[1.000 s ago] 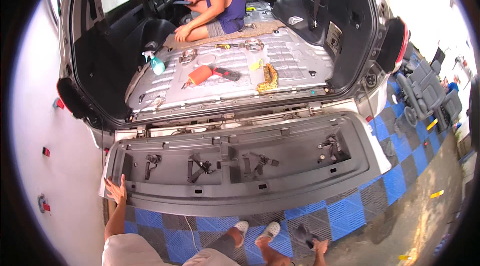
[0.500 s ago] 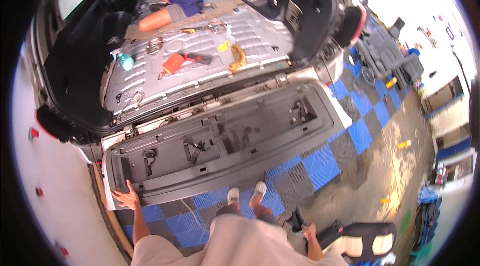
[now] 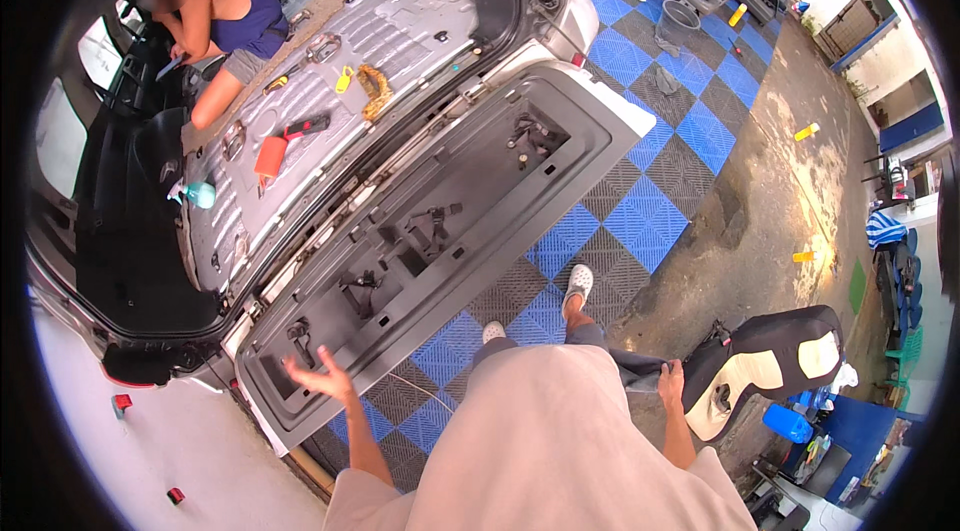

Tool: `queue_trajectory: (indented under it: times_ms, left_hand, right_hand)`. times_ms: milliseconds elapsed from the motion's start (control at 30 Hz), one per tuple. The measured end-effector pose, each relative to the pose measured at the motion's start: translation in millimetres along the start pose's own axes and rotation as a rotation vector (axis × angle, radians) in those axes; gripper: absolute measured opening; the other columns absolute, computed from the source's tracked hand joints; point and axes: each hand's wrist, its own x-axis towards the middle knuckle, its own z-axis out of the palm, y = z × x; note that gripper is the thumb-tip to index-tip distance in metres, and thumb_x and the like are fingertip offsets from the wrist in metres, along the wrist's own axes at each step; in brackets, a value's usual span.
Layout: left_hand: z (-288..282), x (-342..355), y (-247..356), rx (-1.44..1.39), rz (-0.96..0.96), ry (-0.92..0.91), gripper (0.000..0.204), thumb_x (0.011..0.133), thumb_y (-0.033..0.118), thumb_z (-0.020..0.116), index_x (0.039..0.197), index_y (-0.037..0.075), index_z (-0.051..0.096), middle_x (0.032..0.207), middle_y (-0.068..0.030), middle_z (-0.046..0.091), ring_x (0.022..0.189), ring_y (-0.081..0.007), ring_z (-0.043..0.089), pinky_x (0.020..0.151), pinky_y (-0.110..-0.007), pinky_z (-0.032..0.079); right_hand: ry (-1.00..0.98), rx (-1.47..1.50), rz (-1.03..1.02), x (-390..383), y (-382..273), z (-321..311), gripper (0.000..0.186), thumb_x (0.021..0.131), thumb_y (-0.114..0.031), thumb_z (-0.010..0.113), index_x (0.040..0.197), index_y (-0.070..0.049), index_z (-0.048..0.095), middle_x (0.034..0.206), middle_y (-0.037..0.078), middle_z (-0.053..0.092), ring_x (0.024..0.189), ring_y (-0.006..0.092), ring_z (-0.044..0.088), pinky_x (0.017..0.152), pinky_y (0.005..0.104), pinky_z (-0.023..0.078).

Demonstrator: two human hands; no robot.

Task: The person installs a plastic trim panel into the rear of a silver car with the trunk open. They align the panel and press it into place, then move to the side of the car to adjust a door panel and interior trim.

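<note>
Blue-and-gray tiled floor [image 3: 640,216] behind an open vehicle [image 3: 130,251], head view. Left hand [image 3: 322,379]: fingers spread open over the left end of the lowered tailgate panel [image 3: 480,249]; contact cannot be told. Right hand [image 3: 672,384]: fingers closed on a dark limp item [image 3: 640,372], kind unclear, just beside a black-and-cream seat [image 3: 738,378].

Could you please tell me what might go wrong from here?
The pale cable on the tiles might catch the left shoe. The dark item in the right hand could snag on the black-and-cream padded piece close by. The spray bottle on the vehicle's floor might spill if the seated person bumps it.
</note>
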Motion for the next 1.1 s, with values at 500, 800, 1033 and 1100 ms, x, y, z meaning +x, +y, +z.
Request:
queue_trajectory:
  times_ms: [500, 800, 1033, 1100]
  left_hand:
    - [254, -162, 597, -0.853, 0.097, -1.197, 0.036, 0.095, 0.024, 0.078, 0.125, 0.006, 0.069, 0.119, -0.0125, 0.075, 0.114, -0.027, 0.071, 0.102, -0.04, 0.054]
    - [324, -174, 740, -1.09, 0.006, -1.211, 0.037, 0.103, 0.021, 0.066, 0.135, 0.003, 0.063, 0.118, -0.0161, 0.073, 0.114, -0.0353, 0.07, 0.098, -0.043, 0.055]
    - [406, -156, 729, -1.799, -1.002, -1.367, 0.038, 0.105, 0.023, 0.062, 0.137, 0.004, 0.064, 0.122, -0.019, 0.074, 0.116, -0.0368, 0.07, 0.097, -0.043, 0.055]
    - [423, -142, 726, -1.885, -1.151, -1.266, 0.038, 0.105, 0.023, 0.062, 0.138, 0.004, 0.064, 0.123, -0.019, 0.074, 0.117, -0.0365, 0.07, 0.098, -0.043, 0.055]
  right_hand:
    - [0.331, 0.384, -0.302, 272, -213, -187, 0.035, 0.111, -0.03, 0.059, 0.122, 0.003, 0.061, 0.107, 0.021, 0.069, 0.101, 0.0351, 0.065, 0.096, 0.0431, 0.049]
    - [-0.113, 0.808, -0.71, 347, -436, -250, 0.033, 0.112, -0.02, 0.056, 0.136, 0.003, 0.06, 0.126, 0.013, 0.067, 0.12, 0.0246, 0.062, 0.108, 0.0357, 0.046]
    - [-0.379, 0.112, -1.598, 355, -578, -247, 0.065, 0.084, 0.002, 0.067, 0.147, -0.001, 0.055, 0.143, 0.02, 0.065, 0.111, 0.0364, 0.068, 0.096, 0.0434, 0.056]
    - [-0.493, 0.019, -1.708, 350, -602, -247, 0.073, 0.078, 0.003, 0.069, 0.149, -0.003, 0.054, 0.146, 0.016, 0.063, 0.107, 0.0327, 0.066, 0.091, 0.0428, 0.055]
